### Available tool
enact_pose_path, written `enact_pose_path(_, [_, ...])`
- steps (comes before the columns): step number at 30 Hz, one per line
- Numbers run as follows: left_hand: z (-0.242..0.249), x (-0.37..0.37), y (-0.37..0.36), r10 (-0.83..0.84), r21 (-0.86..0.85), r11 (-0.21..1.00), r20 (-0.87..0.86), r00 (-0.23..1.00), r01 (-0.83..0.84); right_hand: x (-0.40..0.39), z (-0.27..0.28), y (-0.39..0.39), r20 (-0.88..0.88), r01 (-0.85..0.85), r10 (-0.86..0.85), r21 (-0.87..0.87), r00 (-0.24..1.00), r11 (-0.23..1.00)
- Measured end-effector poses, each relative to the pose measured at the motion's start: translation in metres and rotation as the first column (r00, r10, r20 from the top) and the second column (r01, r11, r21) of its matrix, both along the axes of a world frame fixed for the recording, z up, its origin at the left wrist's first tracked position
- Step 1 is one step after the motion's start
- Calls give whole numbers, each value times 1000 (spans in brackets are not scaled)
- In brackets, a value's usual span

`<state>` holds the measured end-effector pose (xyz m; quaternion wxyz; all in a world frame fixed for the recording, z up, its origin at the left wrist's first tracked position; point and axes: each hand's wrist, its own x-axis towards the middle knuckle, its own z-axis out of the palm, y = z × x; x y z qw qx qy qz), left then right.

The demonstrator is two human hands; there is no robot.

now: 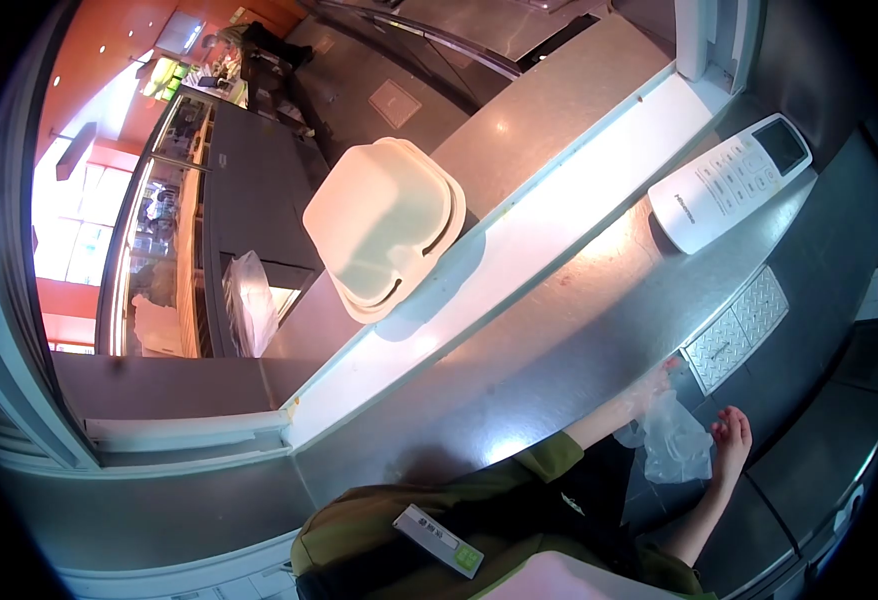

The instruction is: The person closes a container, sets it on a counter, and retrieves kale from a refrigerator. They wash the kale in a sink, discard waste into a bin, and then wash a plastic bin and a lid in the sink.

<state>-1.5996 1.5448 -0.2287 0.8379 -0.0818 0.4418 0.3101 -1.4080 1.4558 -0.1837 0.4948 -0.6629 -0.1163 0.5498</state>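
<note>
My left hand [656, 385] is at the top of a translucent plastic bag [677, 440], closed on it, with the fingers partly hidden behind the blurred plastic. The bag hangs bunched below the counter's edge, between my two hands. Right beside the bag's far side is my right hand [732, 430], its fingers loosely curled and a little apart, with nothing visible in them. A pale lidded takeaway box [384, 230] sits on the white ledge [559, 225] beyond the steel counter [519, 350].
A white remote control [729, 183] lies at the counter's far right end. A metal tread plate [737, 330] is set in the dark floor. Past the ledge, a wrapped white package [251, 300] stands near a display case [159, 230]. Another person [259, 40] is far off.
</note>
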Motion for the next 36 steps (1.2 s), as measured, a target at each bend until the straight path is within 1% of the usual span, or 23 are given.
enact_pose_path(3, [-9,2,-1,7,-43,999,1,1000,-7,1,-1,0,2,-9,9,-8,1000,1000])
enact_pose_path(6, [-13,1,-3,0,-64,998,62,998,4,3,-9,-2,-5,-14,14,11,1000,1000])
enact_pose_path(9, [-1,1,1,-35,-110,993,-1,999,35,1,-16,-2,-20,-31,31,19,999,999])
enact_pose_path(11, [1,3,3,-14,-110,994,-11,1000,13,2,-17,2,-7,-38,38,-6,999,999])
enact_pose_path(15, [-4,4,2,3,-105,994,-11,1000,-4,2,-16,10,-27,-51,51,10,998,999])
enact_pose_path(18, [-8,1,1,9,-94,996,5,1000,-9,1,-9,16,14,-42,42,21,999,999])
enact_pose_path(20, [-11,0,1,13,-82,997,13,1000,-12,23,-18,11,98,125,-132,76,986,989])
enact_pose_path(21, [-13,0,0,15,-77,997,20,1000,-13,35,-19,10,137,213,-233,145,963,966])
enact_pose_path(22, [-16,-1,-2,19,-71,997,28,999,-17,39,0,16,145,300,-334,213,932,930])
enact_pose_path(24, [-27,2,-7,29,-46,999,64,998,-26,69,13,14,106,338,-357,162,928,927])
enact_pose_path(27, [-28,1,-10,40,-7,999,78,996,-40,78,36,20,183,297,-347,255,920,920])
enact_pose_path(30, [3,1,-2,4,-18,1000,3,1000,-4,77,44,20,187,192,-251,285,950,939])
enact_pose_path(33, [5,2,-1,-35,1,999,-51,998,35,71,39,17,193,157,-209,256,959,954])
enact_pose_path(36, [13,2,-1,-58,-33,998,-42,997,57,60,39,13,176,158,-202,236,963,959])
